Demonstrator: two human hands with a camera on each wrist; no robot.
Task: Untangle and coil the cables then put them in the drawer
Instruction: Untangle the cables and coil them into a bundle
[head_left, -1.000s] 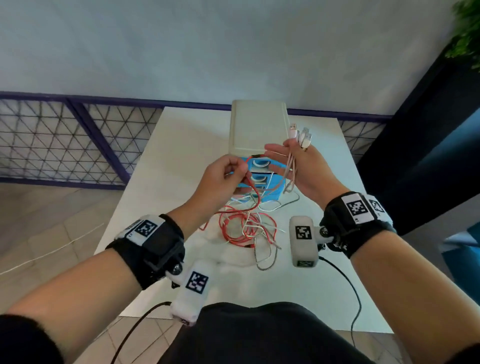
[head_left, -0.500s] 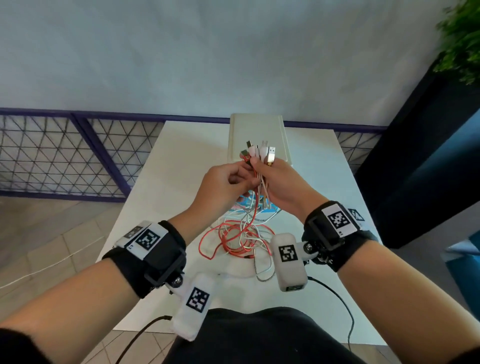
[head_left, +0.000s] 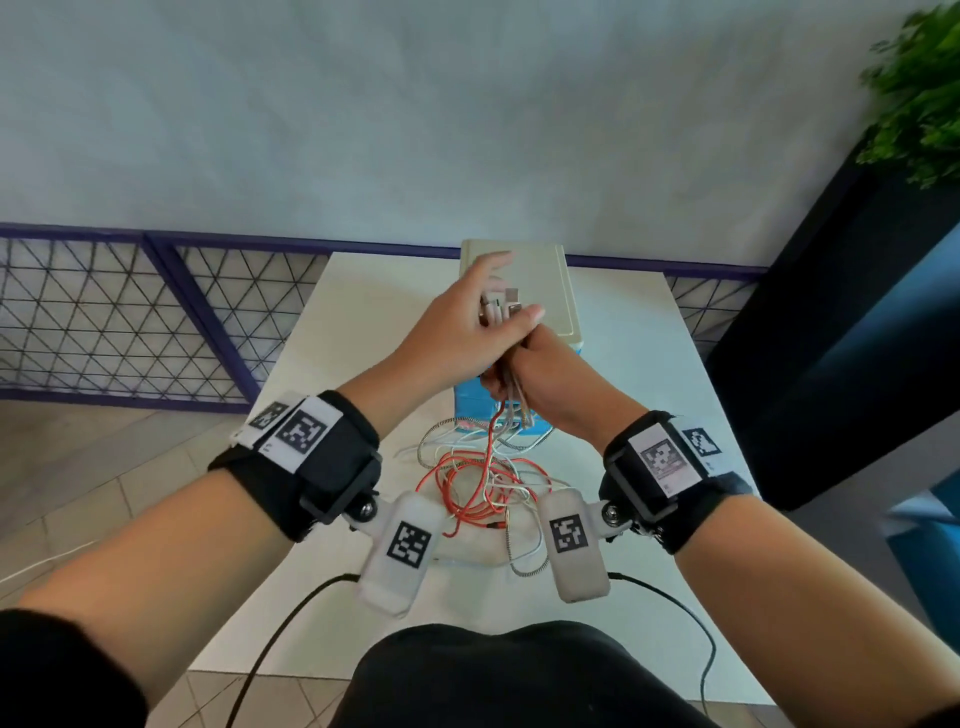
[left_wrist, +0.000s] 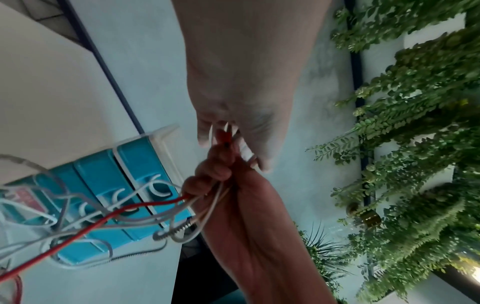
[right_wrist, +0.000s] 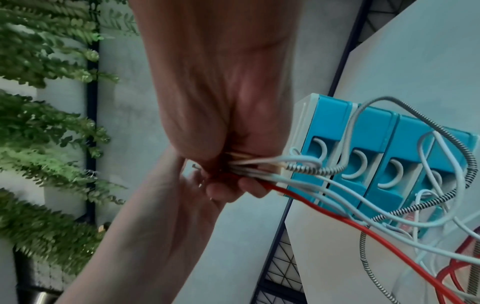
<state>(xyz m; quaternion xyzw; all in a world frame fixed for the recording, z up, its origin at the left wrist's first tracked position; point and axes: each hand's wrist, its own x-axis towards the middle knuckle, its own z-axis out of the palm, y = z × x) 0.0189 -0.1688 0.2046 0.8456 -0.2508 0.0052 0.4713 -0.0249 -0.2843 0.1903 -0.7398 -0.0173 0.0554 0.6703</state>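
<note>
Head looks down; wrist views close, seemingly rolled, share drawers (left_wrist: 91, 170) (right_wrist: 371, 123)

The left wristband (head_left: 332, 467) and right wristband (head_left: 727, 491) were black, topped with white coded tags (head_left: 304, 428). A white pod (head_left: 402, 551) hung off each by a screw (head_left: 368, 512), trailing a black cable (head_left: 278, 636). The sleeves (head_left: 57, 675) were black.

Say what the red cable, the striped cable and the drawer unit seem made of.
Red cable: smooth sheath, likely rubber or PVC. Striped cable: black-and-white ridged pattern suggests braid or spiral wrap. Drawer unit: moulded turquoise fronts, white frame, probably plastic.
</note>
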